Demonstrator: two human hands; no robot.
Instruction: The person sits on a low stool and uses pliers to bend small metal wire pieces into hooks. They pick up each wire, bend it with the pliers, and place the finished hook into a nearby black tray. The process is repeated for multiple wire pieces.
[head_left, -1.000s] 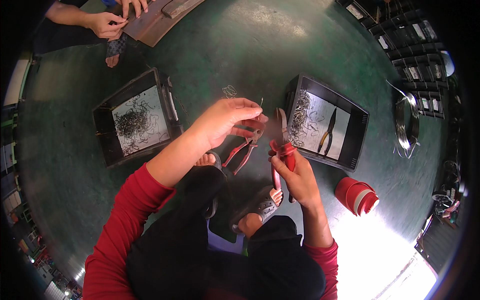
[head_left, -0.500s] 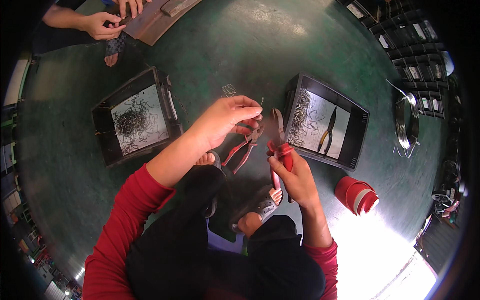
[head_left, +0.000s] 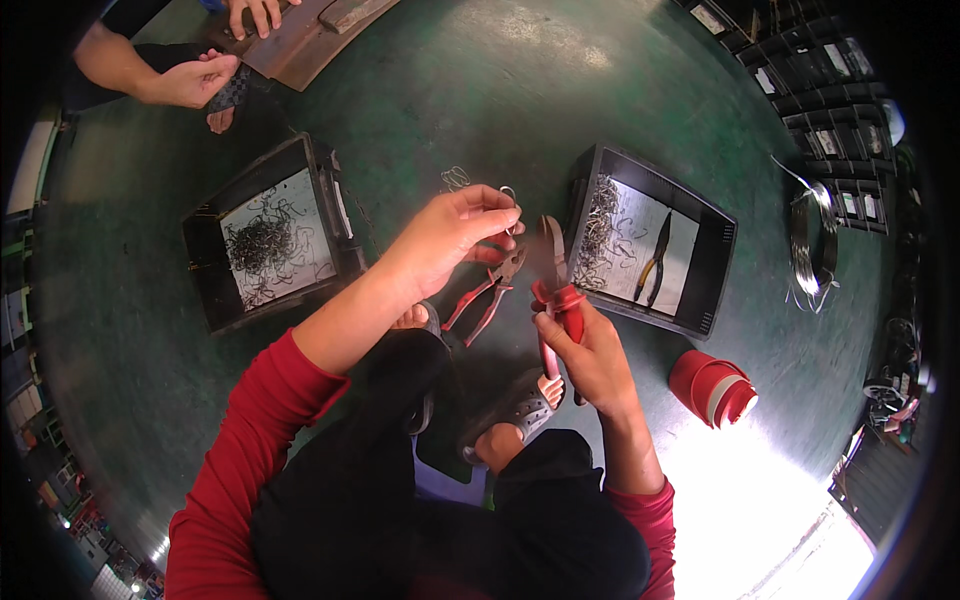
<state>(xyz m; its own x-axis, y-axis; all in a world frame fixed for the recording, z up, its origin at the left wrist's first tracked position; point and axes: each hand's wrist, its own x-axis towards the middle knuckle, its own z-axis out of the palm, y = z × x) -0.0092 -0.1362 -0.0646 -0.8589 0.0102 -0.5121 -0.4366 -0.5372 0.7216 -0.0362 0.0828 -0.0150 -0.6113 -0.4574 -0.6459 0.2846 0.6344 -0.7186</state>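
Note:
My left hand [head_left: 450, 235] pinches a small bent wire piece [head_left: 508, 192] between thumb and fingertips; its curved end shows above them. Wrapped around the red handles of a pair of pliers [head_left: 553, 262] is my right hand [head_left: 592, 360]. The pliers' jaws point up, just right of the wire piece and apart from it. On the green floor below my left hand lies a second pair of red-handled pliers [head_left: 478, 303]. A small cluster of wire pieces [head_left: 455, 179] rests on the floor beyond my left hand.
Black crates with bent wire pieces stand at left [head_left: 205, 285] and right [head_left: 725, 265]; yellow-and-black pliers [head_left: 655, 262] lie in the right one. Farther right are a wire coil [head_left: 815, 240] and a red container [head_left: 705, 388]. A co-worker's hands [head_left: 190, 82] are at the upper left.
The wire piece in my left hand has turned, so its curved end now shows as a loop. The co-worker's lower hand has drawn back, away from the other hand.

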